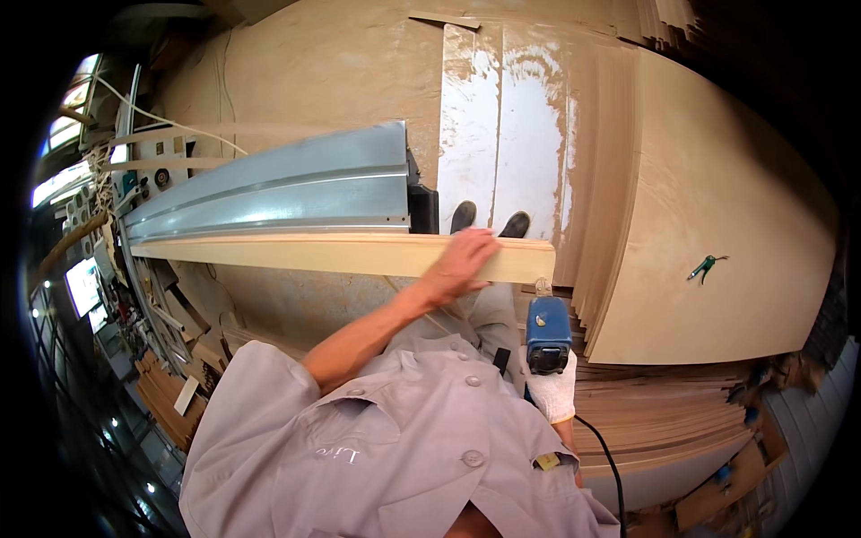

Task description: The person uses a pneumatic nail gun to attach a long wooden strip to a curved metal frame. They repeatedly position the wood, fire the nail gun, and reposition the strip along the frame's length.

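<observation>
I see a grey buttoned shirt (421,435) with white lettering (339,455), grey trousers (491,314), dark shoes (463,216) and a white right-hand glove (554,391).

White lettering (337,455) stands on the grey shirt (417,439)

Green tool (706,266) on tan board stack (717,179), dusty white floor panels (468,143)

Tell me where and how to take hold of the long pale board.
Probably best: come from above and grip the board across its narrow width near its right-hand end, where the left hand lies. It is long and slim, and that end juts past the grey metal piece.
</observation>
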{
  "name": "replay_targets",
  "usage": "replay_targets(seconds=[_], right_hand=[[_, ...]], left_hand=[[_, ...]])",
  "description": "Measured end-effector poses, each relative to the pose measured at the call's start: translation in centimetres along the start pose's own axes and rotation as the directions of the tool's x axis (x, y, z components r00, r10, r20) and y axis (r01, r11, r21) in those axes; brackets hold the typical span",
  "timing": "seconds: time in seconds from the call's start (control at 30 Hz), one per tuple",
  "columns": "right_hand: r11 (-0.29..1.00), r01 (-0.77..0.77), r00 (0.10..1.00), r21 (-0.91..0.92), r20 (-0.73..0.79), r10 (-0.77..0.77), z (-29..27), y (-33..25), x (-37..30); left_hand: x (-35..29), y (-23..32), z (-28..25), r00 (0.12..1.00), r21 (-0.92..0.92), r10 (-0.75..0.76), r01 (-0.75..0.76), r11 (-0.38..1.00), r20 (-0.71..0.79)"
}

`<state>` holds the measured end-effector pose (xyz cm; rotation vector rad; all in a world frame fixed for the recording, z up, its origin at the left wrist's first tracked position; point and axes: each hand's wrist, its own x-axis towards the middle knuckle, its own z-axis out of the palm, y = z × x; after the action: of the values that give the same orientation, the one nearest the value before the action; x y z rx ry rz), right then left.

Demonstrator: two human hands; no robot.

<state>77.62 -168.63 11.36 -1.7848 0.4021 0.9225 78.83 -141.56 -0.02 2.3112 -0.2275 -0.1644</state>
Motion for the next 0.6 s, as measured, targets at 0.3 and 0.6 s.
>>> replay_targets(seconds=[0.3,0.6], right_hand=[[0.991,0.086,0.993,-0.106,-0.074,-0.094,4.2,-1.6,-0.5],[0.968,0.044,0.994,-0.246,-0.090,-0.068,12.1,-0.5,-2.0]], left_hand=[[-19.1,-10.5,-16.2,0.960,0.330,-0.279,0.274,0.903,-0.031],[-35.5,-23.2,-29.6,0.933,0.429,-0.359,0.337,0.838,-0.030]])
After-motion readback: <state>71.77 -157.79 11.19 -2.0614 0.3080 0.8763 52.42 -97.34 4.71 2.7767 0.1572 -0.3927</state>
